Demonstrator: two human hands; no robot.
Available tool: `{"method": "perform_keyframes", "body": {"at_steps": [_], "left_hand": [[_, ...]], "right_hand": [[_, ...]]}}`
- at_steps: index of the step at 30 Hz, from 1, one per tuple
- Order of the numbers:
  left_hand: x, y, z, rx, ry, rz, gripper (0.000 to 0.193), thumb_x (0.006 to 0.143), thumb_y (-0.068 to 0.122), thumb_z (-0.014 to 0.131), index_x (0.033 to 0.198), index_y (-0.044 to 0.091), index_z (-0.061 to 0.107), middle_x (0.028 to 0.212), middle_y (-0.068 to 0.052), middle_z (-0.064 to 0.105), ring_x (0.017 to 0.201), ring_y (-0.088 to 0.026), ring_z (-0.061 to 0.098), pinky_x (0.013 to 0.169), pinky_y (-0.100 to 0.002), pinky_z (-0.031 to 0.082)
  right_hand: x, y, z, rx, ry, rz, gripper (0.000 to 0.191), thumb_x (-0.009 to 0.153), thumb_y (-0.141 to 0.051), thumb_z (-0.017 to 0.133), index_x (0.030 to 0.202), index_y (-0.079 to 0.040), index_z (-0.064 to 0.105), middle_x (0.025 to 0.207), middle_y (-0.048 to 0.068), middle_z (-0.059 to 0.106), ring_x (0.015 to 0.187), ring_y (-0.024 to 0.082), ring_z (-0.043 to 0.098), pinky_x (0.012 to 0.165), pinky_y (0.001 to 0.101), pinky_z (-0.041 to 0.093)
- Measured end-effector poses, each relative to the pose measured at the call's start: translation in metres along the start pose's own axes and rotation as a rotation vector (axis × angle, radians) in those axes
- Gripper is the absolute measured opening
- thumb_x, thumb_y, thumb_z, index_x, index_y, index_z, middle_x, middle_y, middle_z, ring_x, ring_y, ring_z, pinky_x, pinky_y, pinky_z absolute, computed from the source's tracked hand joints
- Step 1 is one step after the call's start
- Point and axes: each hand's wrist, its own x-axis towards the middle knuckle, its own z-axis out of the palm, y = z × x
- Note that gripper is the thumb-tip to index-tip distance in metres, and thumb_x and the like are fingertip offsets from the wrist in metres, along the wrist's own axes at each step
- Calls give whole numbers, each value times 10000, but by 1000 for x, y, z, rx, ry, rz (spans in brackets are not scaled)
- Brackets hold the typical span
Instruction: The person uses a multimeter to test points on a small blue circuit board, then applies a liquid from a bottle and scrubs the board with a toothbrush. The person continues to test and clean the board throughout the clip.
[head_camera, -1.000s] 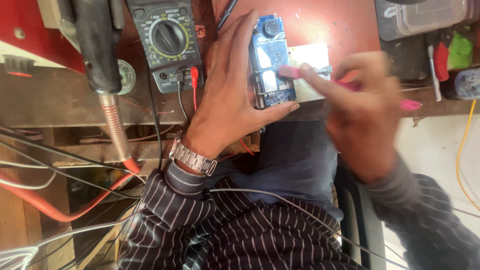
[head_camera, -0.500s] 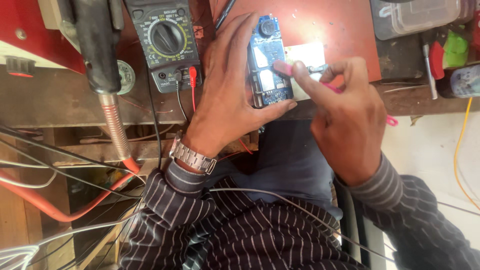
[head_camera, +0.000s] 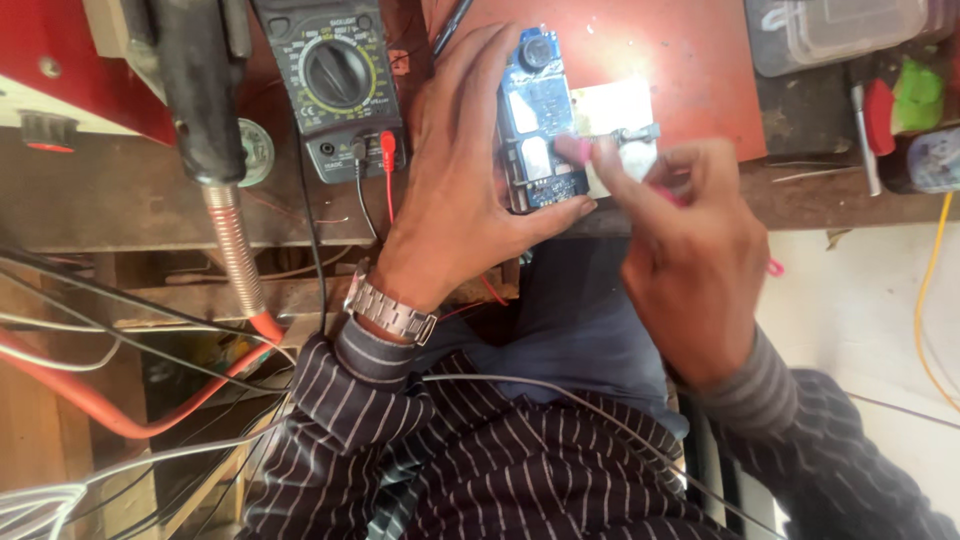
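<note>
My left hand (head_camera: 455, 190) grips an opened phone (head_camera: 538, 125) with a blue circuit board, holding it at the front edge of a red mat (head_camera: 690, 70). My right hand (head_camera: 690, 250) holds a pink tool, likely a brush (head_camera: 575, 150), with its tip pressed on the middle of the board. A metal wristwatch (head_camera: 390, 310) is on my left wrist. Both sleeves are dark with thin white stripes.
A black multimeter (head_camera: 335, 85) with red and black leads stands left of the phone. A hot-air handle (head_camera: 200, 90) with a coiled hose hangs at the left. A clear plastic box (head_camera: 840, 35) and small tools lie at the right. Wires cross below.
My right hand has drawn down and in toward the phone, and the pink tool's tip has slid left onto the board. My left hand keeps the phone still.
</note>
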Motion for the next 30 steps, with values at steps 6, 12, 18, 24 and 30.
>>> {"method": "perform_keyframes", "body": {"at_steps": [6,12,18,24,30], "left_hand": [[-1,-2,2,-21,-7,-22,1146,765,384,1009,1564,34,267,1562,-177,355,1495,-340,378,1273,-435,327],[-1,-2,3,3,5,-6,1207,736,407,1015,1589,19,256,1601,-220,331,1528,-405,352,1300,-486,306],[-1,-1,2,-21,-4,-29,1154,746,392,1004,1552,26,263,1557,-195,358,1483,-365,382,1268,-452,323],[-1,-2,3,-3,-1,-15,1149,759,389,1005,1554,29,258,1568,-193,348,1488,-364,374,1268,-442,325],[-2,-1,3,-12,4,-32,1153,757,389,1003,1555,31,252,1564,-184,341,1488,-366,370,1270,-447,324]], "right_hand": [[32,10,12,13,46,-33,633,869,113,662,1431,-173,717,1077,108,529,879,254,578,758,379,458],[31,9,-15,165,70,8,566,882,149,636,1358,-147,715,1019,123,492,856,236,545,742,316,443],[15,8,1,98,-20,32,590,859,125,674,1361,-177,746,1038,103,531,804,228,584,697,373,462],[45,24,19,184,70,-22,595,847,98,704,1374,-177,735,1026,102,493,878,233,581,754,358,469],[31,18,-6,227,37,6,563,903,134,653,1356,-192,728,1032,76,507,867,215,538,748,329,436]]}}
